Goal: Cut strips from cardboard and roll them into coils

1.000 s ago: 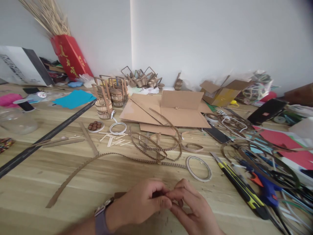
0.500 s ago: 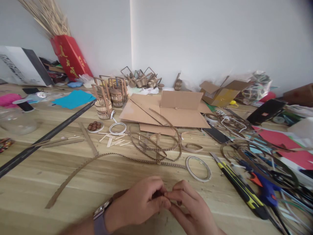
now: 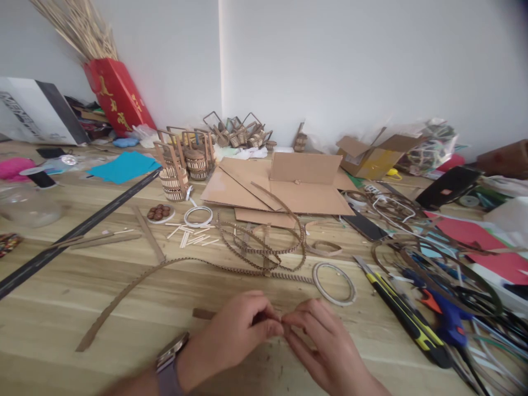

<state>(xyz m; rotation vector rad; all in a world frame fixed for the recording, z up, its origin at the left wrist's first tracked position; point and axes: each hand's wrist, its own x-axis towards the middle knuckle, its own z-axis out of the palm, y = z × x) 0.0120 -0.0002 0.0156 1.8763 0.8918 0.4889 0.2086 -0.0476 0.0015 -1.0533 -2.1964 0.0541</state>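
My left hand (image 3: 237, 330), with a watch (image 3: 173, 349) on its wrist, is closed in a pinch. A short brown cardboard strip (image 3: 203, 313) sticks out from behind it to the left. The fingertips of my right hand (image 3: 315, 338) are pinched together and meet the left fingertips. Most of the strip between the hands is hidden by the fingers. Just beyond the hands lies a long ridged cardboard strip (image 3: 173, 260), partly looped into coils, beside a roll of white tape (image 3: 317, 275).
A yellow-black utility knife (image 3: 402, 311) and a blue glue gun (image 3: 451, 322) lie to the right. Small sticks (image 3: 187, 237), a dish of brown beads (image 3: 159, 213), small woven baskets (image 3: 173, 179) and cardboard sheets (image 3: 309, 201) are farther back.
Both hands have shifted slightly, the left a little up and away from its earlier spot. More of the short strip's end now shows left of the left hand.
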